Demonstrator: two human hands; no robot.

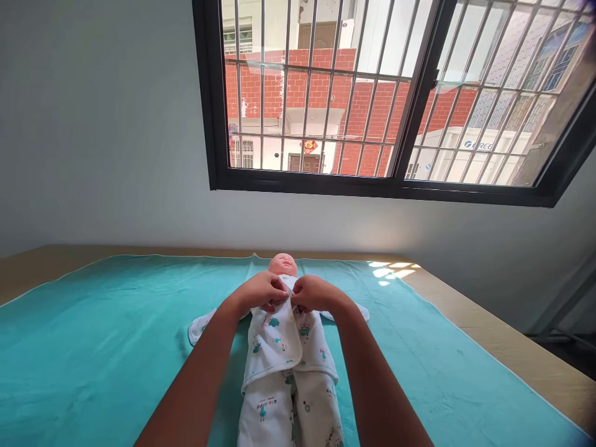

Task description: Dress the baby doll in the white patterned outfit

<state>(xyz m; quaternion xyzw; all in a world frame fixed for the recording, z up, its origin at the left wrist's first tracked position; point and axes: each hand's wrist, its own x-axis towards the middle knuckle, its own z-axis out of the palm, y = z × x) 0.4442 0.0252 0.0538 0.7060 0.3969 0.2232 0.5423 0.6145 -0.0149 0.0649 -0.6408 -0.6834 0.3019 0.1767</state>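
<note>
A baby doll (283, 264) lies on its back on a teal cloth (93, 335), head toward the wall. It wears a white printed garment (279, 347) with small animal pictures. My left hand (261, 290) and my right hand (313, 293) meet at the doll's upper chest, just below its chin. Both hands have their fingers curled and pinch the garment's front flaps near the collar. The doll's sleeves spread out to either side, partly hidden behind my forearms.
The teal cloth covers a wooden table (512, 347) that stands against a grey wall. A large black-framed barred window (395, 99) sits above, with red brick buildings outside. A patch of sunlight (391, 270) falls on the table's far right.
</note>
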